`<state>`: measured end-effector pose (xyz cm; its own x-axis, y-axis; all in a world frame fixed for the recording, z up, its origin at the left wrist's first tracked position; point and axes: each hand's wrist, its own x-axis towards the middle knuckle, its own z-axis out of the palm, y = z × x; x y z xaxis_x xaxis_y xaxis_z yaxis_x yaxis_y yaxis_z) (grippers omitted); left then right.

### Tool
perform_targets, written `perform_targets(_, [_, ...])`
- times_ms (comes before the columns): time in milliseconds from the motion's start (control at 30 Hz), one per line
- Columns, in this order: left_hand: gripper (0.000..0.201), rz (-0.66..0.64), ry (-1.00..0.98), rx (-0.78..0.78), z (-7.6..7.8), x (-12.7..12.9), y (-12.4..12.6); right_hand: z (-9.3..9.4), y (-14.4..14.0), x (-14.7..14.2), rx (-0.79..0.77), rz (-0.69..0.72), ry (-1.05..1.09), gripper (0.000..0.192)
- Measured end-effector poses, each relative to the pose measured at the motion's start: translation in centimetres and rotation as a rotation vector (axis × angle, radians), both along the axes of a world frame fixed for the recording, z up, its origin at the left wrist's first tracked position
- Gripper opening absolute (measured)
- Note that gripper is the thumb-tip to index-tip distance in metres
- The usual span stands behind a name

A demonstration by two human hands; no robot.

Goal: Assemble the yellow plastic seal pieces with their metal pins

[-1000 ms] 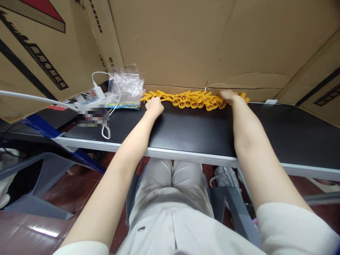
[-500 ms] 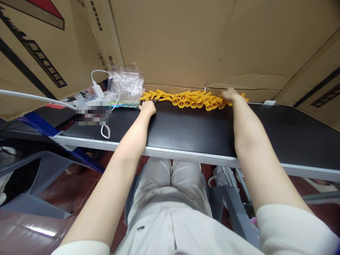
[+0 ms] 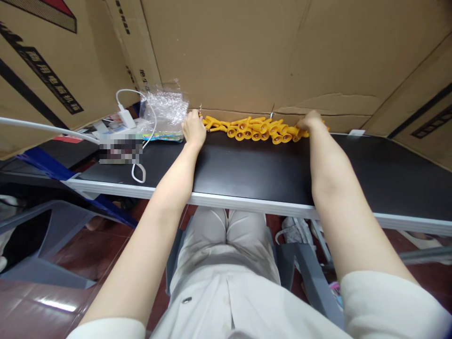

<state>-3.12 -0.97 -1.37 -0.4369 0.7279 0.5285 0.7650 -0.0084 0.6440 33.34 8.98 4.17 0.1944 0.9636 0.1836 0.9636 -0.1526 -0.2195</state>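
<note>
A row of yellow horn-shaped pieces (image 3: 252,128) lies heaped along the back of the black tabletop, against the cardboard. Several flared open ends face me, and the thin branched ends point left. My left hand (image 3: 195,128) curls around the left end of the heap, its fingertips mostly turned away from me. A small metal chain (image 3: 200,109) sticks up just behind it. At the other end, my right hand (image 3: 312,121) is closed over the rightmost yellow pieces, with a bit of yellow showing past it. The fingers there are partly hidden.
Clear plastic bags (image 3: 165,107) lie left of my left hand, on a colourful flat packet (image 3: 165,137). A white cable with a plug (image 3: 126,117) runs beside them. Cardboard walls (image 3: 229,56) enclose the back and sides. The table has a silver front edge (image 3: 240,201).
My left hand has risen and turned at the heap's left end, and the thin yellow ends there have shifted right. My right hand stays at the right end. The view has tilted slightly.
</note>
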Motion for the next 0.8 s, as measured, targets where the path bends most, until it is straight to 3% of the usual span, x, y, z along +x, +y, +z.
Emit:
perform_targets(133, [0.016, -0.074, -0.059, 0.118, -0.7, -0.1, 1.7, 0.4, -0.4, 0.0, -0.052, -0.13, 0.054, 0.046])
perform_targets(433, [0.004, -0.084, -0.147, 0.011, -0.5, 0.5, 2.1, 1.6, -2.4, 0.3, -0.149, -0.144, -0.074, 0.029])
perform_targets(633, [0.017, -0.227, -0.211, -0.07, -1.7, 0.5, 2.6, 1.8, -6.0, 0.3, -0.132, -0.176, -0.049, 0.037])
perform_targets(800, [0.027, -0.314, -0.138, -0.247, -1.8, 0.9, 1.6, 1.2, -8.3, -0.1, -0.106, -0.161, -0.049, 0.046])
